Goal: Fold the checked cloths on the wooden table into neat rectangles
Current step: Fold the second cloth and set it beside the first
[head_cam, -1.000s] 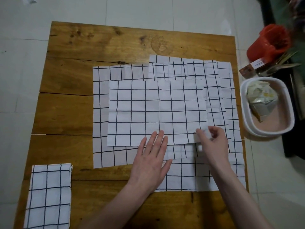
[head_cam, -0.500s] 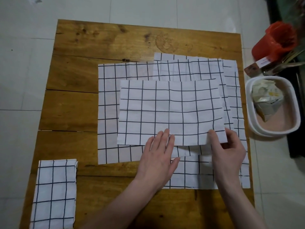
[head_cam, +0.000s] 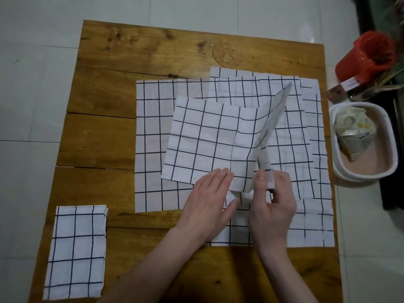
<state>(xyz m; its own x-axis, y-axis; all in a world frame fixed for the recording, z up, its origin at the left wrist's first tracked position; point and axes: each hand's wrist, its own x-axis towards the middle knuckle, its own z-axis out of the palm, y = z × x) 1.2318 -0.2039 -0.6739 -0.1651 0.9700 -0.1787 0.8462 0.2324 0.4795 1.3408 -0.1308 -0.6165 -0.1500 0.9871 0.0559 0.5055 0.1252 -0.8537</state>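
Both forearms reach in from the near edge of the wooden table (head_cam: 131, 62), angled toward the middle right. The left hand (head_cam: 209, 206) lies flat, palm down, fingers straight and close together, pressing on the near edge of the top checked cloth (head_cam: 203, 141) just left of its centre crease. The right hand (head_cam: 272, 213) is raised beside it, wrist turned so the palm faces left; its thumb and curled fingers pinch the cloth's near right corner and hold the right part of the cloth lifted off the pile, standing up as a thin tilted flap that runs away toward the far right. The left part of this cloth lies flat and slightly skewed on a stack of unfolded checked cloths (head_cam: 153, 149) covering the middle and right of the table. 1 folded cloth (head_cam: 76, 252) lies as a narrow rectangle at the near left corner, well apart from the hands. On the floor to the right are a white tub (head_cam: 391, 154) holding a crumpled packet (head_cam: 354, 132), and a red container (head_cam: 369, 57).
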